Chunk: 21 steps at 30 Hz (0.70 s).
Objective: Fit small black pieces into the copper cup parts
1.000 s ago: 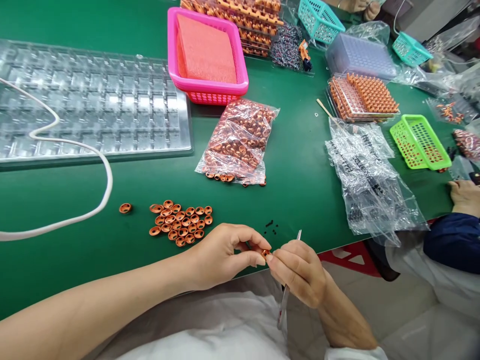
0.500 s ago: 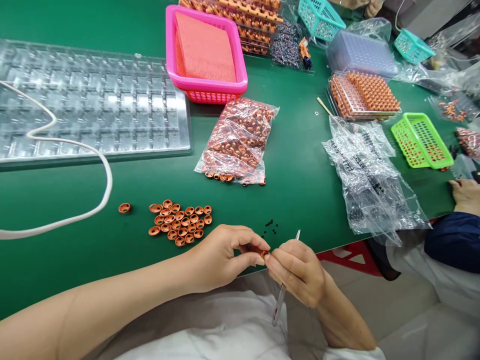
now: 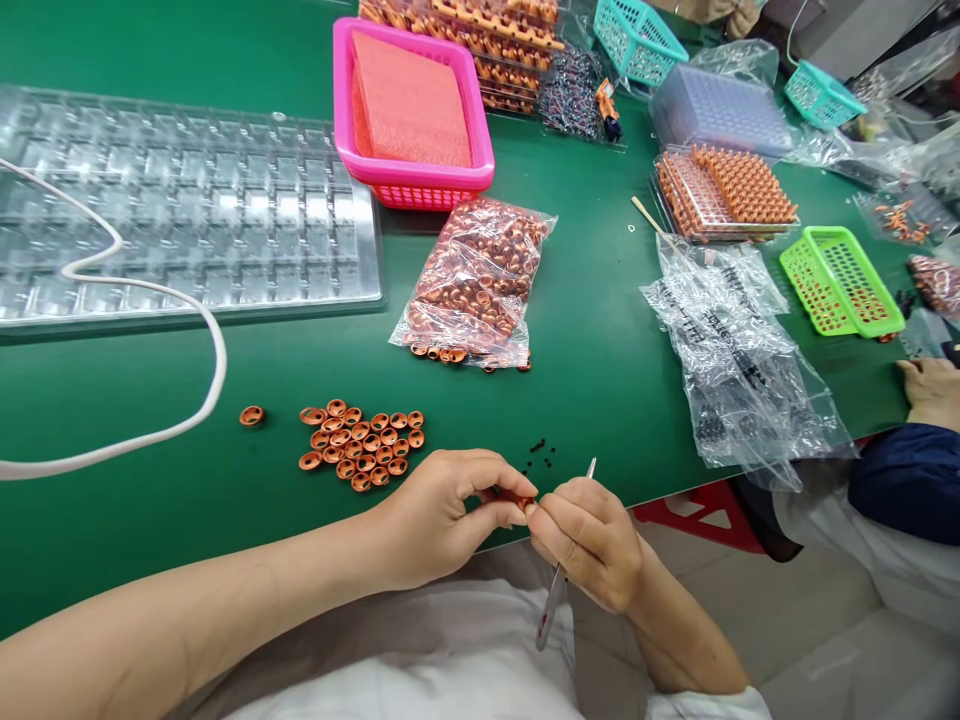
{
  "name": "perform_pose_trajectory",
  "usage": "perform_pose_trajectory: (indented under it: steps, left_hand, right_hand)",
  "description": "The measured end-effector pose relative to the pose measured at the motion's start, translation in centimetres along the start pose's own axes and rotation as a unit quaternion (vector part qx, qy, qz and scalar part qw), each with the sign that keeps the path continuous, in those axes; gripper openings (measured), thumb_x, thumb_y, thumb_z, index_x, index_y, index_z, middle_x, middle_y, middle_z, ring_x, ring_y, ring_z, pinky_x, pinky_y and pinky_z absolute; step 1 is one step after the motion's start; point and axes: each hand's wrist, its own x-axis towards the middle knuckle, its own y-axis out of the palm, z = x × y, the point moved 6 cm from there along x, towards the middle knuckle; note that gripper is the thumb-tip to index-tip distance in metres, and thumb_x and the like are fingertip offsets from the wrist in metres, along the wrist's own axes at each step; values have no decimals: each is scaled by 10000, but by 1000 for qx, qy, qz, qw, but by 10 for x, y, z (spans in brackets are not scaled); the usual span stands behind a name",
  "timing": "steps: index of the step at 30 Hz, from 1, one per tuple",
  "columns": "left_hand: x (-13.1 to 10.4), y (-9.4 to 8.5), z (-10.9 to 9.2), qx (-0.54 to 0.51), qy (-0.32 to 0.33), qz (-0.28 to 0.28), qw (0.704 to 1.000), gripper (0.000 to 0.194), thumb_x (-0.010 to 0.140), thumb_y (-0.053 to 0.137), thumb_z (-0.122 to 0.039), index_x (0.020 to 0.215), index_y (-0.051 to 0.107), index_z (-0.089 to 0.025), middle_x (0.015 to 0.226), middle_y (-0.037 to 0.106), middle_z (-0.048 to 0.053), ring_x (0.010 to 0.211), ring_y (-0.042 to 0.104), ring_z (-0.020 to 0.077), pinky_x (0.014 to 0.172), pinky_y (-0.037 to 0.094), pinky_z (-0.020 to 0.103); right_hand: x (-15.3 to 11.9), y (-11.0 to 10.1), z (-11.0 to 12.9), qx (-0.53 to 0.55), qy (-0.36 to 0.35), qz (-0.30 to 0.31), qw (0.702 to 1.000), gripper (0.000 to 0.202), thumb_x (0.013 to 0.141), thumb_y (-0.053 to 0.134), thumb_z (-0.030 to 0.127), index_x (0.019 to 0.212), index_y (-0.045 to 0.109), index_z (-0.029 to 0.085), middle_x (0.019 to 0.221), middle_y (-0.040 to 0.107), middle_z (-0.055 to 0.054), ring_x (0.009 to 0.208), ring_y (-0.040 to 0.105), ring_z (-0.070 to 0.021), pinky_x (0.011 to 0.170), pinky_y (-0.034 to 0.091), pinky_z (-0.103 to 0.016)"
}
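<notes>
Between the thumb and fingers of my left hand (image 3: 457, 515) is a small copper-coloured cup-shaped part (image 3: 527, 503), mostly covered by fingertips. My right hand (image 3: 589, 540) presses its fingertips against that same part. Metal tweezers (image 3: 553, 605) lie through the closed right hand, their points jutting out above the knuckles and the other end hanging below. Tiny black pieces (image 3: 538, 446) are scattered on the green table just beyond my hands. Left of them lies a cluster of copper-coloured cup-shaped parts (image 3: 365, 445), with one single part (image 3: 252, 415) farther left.
A clear bag of copper parts (image 3: 480, 270) lies ahead, behind it a pink basket (image 3: 480, 180) with orange foam. On the left are a clear plastic tray (image 3: 187, 210) and a white cable (image 3: 214, 370). Plastic bags (image 3: 742, 370), a green basket (image 3: 844, 285) and another person's hand (image 3: 930, 390) are right.
Both hands stay together at the small part. The right hand and tweezers have shifted very slightly left; the whole view has moved a little. The parts on the table lie as before.
</notes>
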Motion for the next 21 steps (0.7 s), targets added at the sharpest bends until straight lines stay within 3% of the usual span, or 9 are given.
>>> perform_pose_trajectory:
  steps: [11, 21]
  left_hand:
    - [4, -1, 3, 36, -22, 26, 999, 120, 889, 654, -97, 941, 756, -133, 831, 762, 37, 706, 688, 114, 643, 524, 170]
    - [2, -4, -7, 124, 104, 19, 987, 104, 929, 631, -94, 975, 721, -118, 819, 749, 45, 715, 679, 123, 674, 517, 184]
  right_hand:
    - [2, 3, -6, 10, 5, 18, 1000, 220, 905, 574, 61, 1095, 684, 66, 913, 654, -110, 801, 582, -195, 628, 489, -335]
    - [6, 2, -4, -28, -11, 12, 999, 233, 877, 579, 37, 1087, 676, 70, 928, 672, -120, 817, 600, -204, 629, 489, -339]
